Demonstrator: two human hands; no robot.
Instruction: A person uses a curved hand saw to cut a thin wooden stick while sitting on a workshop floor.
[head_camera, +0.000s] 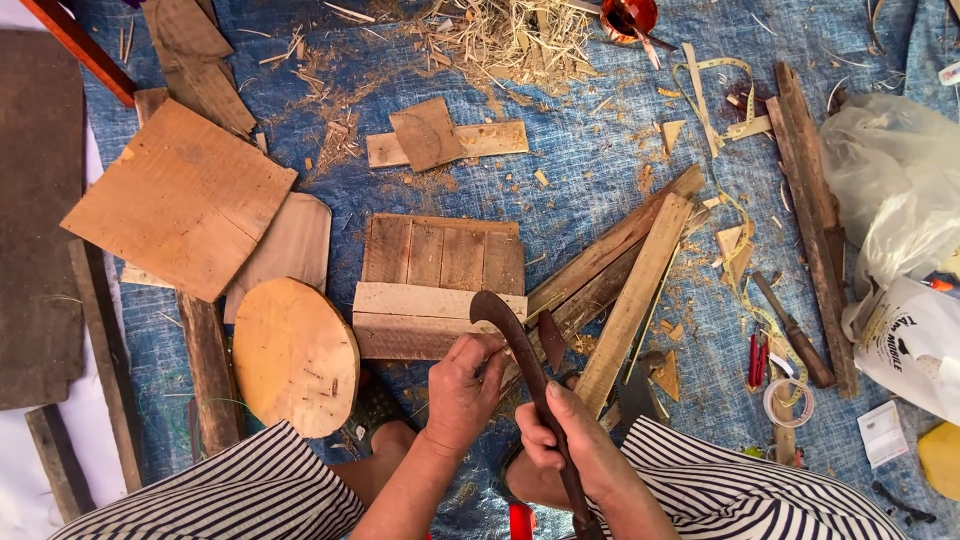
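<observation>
Rusty hooked blade (522, 350) — right hand (575, 440) grips it; left hand (462, 390) touches.

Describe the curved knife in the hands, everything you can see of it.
The curved knife is a dark, rusty-looking metal blade with a hooked tip that bends left over the slatted wooden panel. It runs on into a long dark handle that slants down and to the right. The right hand grips the handle; the left hand touches the blade near the hook, and what its fingers pinch there cannot be made out.

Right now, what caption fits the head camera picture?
Right hand grips a curved dark blade while the left hand touches it, above a slatted wooden panel.
</observation>
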